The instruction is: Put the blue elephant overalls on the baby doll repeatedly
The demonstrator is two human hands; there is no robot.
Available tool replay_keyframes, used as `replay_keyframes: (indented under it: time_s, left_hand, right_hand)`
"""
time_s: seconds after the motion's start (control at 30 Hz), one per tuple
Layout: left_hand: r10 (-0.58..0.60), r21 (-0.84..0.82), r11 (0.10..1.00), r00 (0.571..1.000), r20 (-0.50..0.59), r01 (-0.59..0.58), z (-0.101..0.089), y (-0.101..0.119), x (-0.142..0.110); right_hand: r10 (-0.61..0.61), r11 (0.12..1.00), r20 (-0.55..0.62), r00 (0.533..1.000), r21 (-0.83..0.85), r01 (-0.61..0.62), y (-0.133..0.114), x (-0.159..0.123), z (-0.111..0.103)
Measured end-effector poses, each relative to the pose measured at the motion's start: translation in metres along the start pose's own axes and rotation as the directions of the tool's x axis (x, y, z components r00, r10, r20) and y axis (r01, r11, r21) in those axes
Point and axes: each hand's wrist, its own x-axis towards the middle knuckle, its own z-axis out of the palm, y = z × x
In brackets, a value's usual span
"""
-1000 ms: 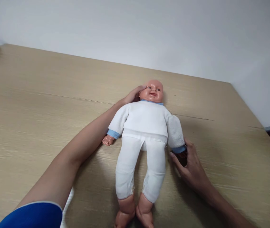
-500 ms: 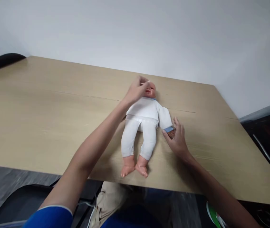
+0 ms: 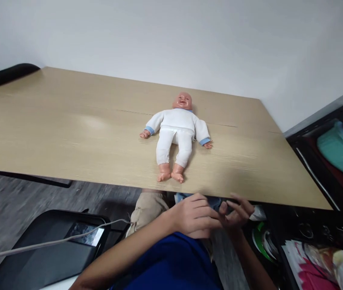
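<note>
A baby doll (image 3: 177,133) in a white suit with blue cuffs lies on its back on the wooden table (image 3: 69,133), feet toward the near edge, with neither hand on it. My left hand (image 3: 194,215) is below the table's front edge, fingers curled closed. My right hand (image 3: 238,211) is beside it, touching it, with fingers bent together. Between them a small patch of something blue (image 3: 215,202) shows, too hidden to name. Both hands hover over my lap.
A black chair (image 3: 47,245) with a phone (image 3: 85,235) and a white cable (image 3: 38,243) on it stands at the lower left. To the right is a dark shelf (image 3: 319,177) with a teal item (image 3: 342,151) and colourful packets (image 3: 325,257) below.
Both hands have left the doll and drawn back below the table's front edge, meeting together. The view has pulled back, so the doll looks smaller and farther away.
</note>
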Motion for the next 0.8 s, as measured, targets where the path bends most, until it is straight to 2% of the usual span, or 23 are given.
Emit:
replay_keyframes:
  time_s: [0.03,0.07,0.1,0.13,0.17,0.2,0.23,0.27,0.3,0.33,0.37,0.4,0.47,0.53,0.6,0.67,0.73,0.8]
  left_hand:
    - [-0.119,0.081,0.99,0.993,0.006,0.118,0.004,0.006,-0.027]
    - [-0.226,0.129,0.967,0.972,0.057,0.218,0.005,0.011,-0.05]
    - [-0.366,0.162,0.924,0.924,0.112,0.347,0.005,0.015,-0.07]
    - [-0.534,0.193,0.841,0.832,0.153,0.504,0.004,0.017,-0.087]
    - [-0.671,0.223,0.739,0.722,0.169,0.635,0.003,0.018,-0.1]
    - [-0.779,0.243,0.626,0.604,0.166,0.741,0.003,0.016,-0.111]
    - [-0.857,0.246,0.515,0.492,0.15,0.821,0.003,0.011,-0.119]
    - [-0.908,0.237,0.419,0.4,0.127,0.876,0.005,0.004,-0.125]
    - [-0.937,0.222,0.349,0.331,0.113,0.91,0.008,-0.004,-0.129]
    - [-0.951,0.212,0.305,0.288,0.109,0.928,0.012,-0.013,-0.132]
    - [-0.959,0.206,0.277,0.258,0.115,0.938,0.018,-0.023,-0.134]
    - [-0.963,0.21,0.261,0.238,0.13,0.942,0.024,-0.032,-0.134]
    - [-0.965,0.232,0.239,0.204,0.165,0.943,0.035,-0.046,-0.131]
    - [-0.961,0.259,0.235,0.184,0.204,0.937,0.043,-0.05,-0.127]
    - [-0.949,0.277,0.264,0.197,0.246,0.924,0.043,-0.044,-0.122]
    - [-0.923,0.279,0.32,0.232,0.306,0.905,0.033,-0.026,-0.116]
    - [-0.873,0.257,0.413,0.3,0.385,0.873,0.014,0.001,-0.107]
    - [-0.778,0.192,0.557,0.425,0.463,0.808,-0.014,0.033,-0.093]
  right_hand:
    - [-0.105,0.994,-0.077,0.991,-0.046,0.102,0.007,-0.026,-0.005]
    - [-0.065,0.997,-0.069,0.995,-0.05,0.062,0.014,-0.048,-0.008]
    - [0.098,0.994,-0.02,0.995,-0.039,-0.098,0.02,-0.066,-0.009]
    - [0.206,0.978,0.005,0.979,-0.029,-0.205,0.025,-0.08,-0.008]
    - [0.308,0.951,0.047,0.95,-0.024,-0.307,0.028,-0.089,-0.006]
    - [0.441,0.897,0.099,0.892,-0.011,-0.442,0.03,-0.093,-0.003]
    - [0.576,0.812,0.158,0.802,0.004,-0.584,0.031,-0.094,0.001]
    - [0.702,0.692,0.227,0.675,0.01,-0.722,0.031,-0.091,0.005]
    - [0.801,0.541,0.302,0.517,0.006,-0.841,0.03,-0.087,0.01]
    - [0.856,0.393,0.368,0.363,-0.007,-0.92,0.03,-0.082,0.014]
    - [0.873,0.286,0.418,0.252,-0.019,-0.958,0.03,-0.076,0.018]
    - [0.867,0.243,0.452,0.207,-0.022,-0.97,0.03,-0.07,0.021]
    - [0.843,0.231,0.5,0.2,0.001,-0.973,0.029,-0.058,0.026]
    - [0.819,0.244,0.526,0.231,0.045,-0.969,0.026,-0.047,0.029]
    - [0.799,0.271,0.532,0.278,0.094,-0.958,0.021,-0.038,0.033]
    - [0.783,0.292,0.534,0.32,0.139,-0.946,0.011,-0.032,0.035]
    - [0.76,0.3,0.551,0.345,0.174,-0.938,-0.001,-0.03,0.035]
    - [0.703,0.321,0.608,0.37,0.194,-0.927,-0.017,-0.029,0.027]
